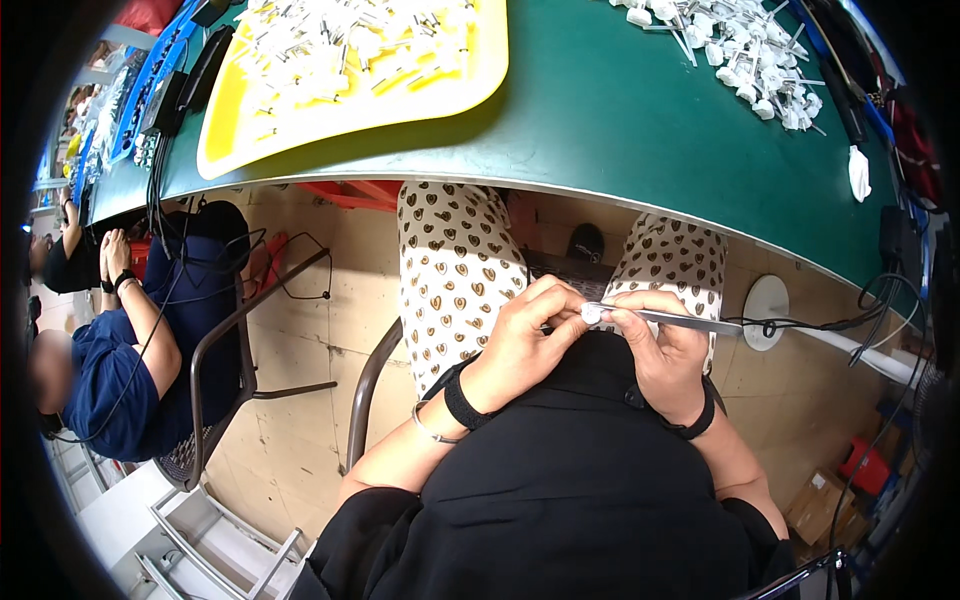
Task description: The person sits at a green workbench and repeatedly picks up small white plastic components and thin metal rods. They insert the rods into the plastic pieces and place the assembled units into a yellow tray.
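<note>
My left hand (528,340) pinches a small white plastic part (592,314) over my lap, below the table edge. My right hand (662,345) grips metal tweezers (690,321), whose tip meets the white part. Both wrists carry black bands, and the left also wears a thin bracelet. My legs, in heart-patterned trousers (455,270), are under the hands.
A green table (620,130) spans the top, with a yellow tray (350,105) of several small white parts at the left and a loose pile of white parts (745,50) at the right. A seated person in blue (130,350) is at the left beside a metal chair frame (235,350).
</note>
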Motion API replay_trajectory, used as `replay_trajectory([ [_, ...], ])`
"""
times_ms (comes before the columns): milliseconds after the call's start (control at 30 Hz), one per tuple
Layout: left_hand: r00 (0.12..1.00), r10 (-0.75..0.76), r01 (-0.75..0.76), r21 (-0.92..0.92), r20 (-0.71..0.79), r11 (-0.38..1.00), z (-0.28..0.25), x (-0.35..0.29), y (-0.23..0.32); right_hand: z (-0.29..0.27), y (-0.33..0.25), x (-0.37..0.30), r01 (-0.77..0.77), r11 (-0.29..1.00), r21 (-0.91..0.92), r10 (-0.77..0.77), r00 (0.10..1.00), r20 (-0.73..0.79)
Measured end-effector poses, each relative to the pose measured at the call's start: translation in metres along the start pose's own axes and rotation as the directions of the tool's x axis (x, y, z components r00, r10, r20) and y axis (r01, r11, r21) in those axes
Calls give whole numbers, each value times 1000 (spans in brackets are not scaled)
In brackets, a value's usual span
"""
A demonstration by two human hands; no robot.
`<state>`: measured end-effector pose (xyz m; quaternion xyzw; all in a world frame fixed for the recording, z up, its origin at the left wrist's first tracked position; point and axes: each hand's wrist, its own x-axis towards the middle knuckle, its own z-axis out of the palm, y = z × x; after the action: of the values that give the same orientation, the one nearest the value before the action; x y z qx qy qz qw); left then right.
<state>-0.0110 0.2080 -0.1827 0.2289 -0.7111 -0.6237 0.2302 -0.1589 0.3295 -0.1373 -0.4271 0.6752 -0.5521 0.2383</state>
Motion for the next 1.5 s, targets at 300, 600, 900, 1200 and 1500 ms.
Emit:
replay_trajectory([
  [300,1000,-12,12,-10,4,1000,0,0,1,0,-2,0,-11,1000,24,10,1000,15],
  [600,1000,7,-7,-14,-3,1000,1,-1,-1,1,-1,1,-38,999,14,38,999,14],
  [900,1000,6,-6,-30,-4,1000,1,-1,-1,1,0,-1,-68,997,32,68,998,-6],
  [1200,1000,4,-4,-12,5,1000,0,-1,0,2,-2,-2,-83,996,42,84,996,-22],
  [1500,999,-27,26,18,20,999,0,-1,4,3,-2,0,-50,998,26,50,999,-13],
])
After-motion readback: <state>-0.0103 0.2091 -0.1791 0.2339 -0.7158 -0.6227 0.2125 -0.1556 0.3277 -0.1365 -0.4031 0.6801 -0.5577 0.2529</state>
